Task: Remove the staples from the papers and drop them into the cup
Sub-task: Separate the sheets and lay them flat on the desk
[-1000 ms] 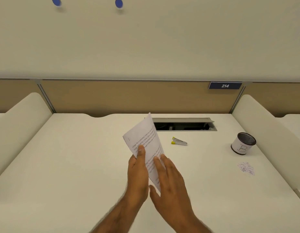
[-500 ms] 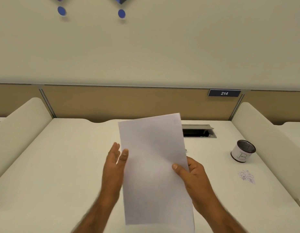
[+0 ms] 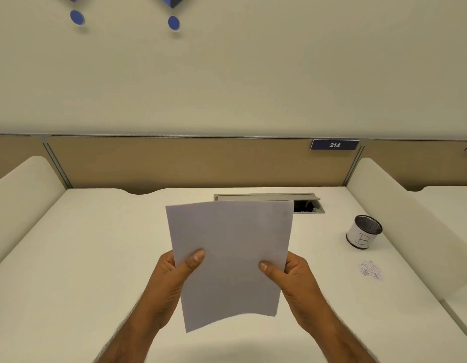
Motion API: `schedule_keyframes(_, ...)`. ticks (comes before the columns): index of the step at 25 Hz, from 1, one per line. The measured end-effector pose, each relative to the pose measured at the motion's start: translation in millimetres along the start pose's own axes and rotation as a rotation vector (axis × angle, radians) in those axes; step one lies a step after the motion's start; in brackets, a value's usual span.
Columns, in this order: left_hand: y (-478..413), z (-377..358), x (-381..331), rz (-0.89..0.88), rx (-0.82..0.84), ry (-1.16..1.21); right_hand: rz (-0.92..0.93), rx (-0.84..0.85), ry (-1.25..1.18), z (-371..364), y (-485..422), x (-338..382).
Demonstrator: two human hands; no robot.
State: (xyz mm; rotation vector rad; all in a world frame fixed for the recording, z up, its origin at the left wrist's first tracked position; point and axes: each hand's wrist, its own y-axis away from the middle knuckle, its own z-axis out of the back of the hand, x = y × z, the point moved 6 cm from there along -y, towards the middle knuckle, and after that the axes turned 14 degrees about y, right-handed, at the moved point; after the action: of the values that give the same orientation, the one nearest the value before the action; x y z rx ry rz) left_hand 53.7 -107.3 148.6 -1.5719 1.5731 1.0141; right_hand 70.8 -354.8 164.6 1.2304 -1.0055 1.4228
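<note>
Two hands hold the papers (image 3: 231, 258) upright above the near middle of the bench (image 3: 96, 258). The left hand (image 3: 172, 281) is closed on the edge at nine o'clock and the right hand (image 3: 295, 281) on the edge at three o'clock, each with the thumb pressed on the front and the fingers curled behind. The sheets are thin, matt and slightly bowed, and only a blank face is shown; no staple can be made out. The step is judged to be inspection, so the stapled corner must next be found and bared. At three o'clock of the papers lies a small greyish speckled heap (image 3: 369, 271), its nature unclear. Farther off, at two o'clock, the cup (image 3: 364, 233) stands: a cylinder of dark mesh wrapped in a white label marked B.
</note>
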Motion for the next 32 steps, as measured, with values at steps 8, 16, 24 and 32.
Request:
schedule_keyframes(8, 12.8, 9.4, 48.6, 0.066, 0.021, -0.156, -0.149, 0.007, 0.142, -6.3, 1.4, -54.7)
schedule_keyframes(16, 13.4, 16.4, 81.9, 0.125, -0.021, -0.218, -0.196, -0.049, 0.071, -4.6, 0.6, -69.1)
schedule_keyframes(24, 10.4, 16.9, 68.0, 0.034, -0.008, -0.22, -0.128, -0.084, 0.072, 1.8, -5.4, -60.0)
schedule_keyframes(32, 6.4, 23.4, 68.8, 0.037, -0.097, -0.183, -0.047, -0.13, -0.018, 2.9, -5.9, -35.6)
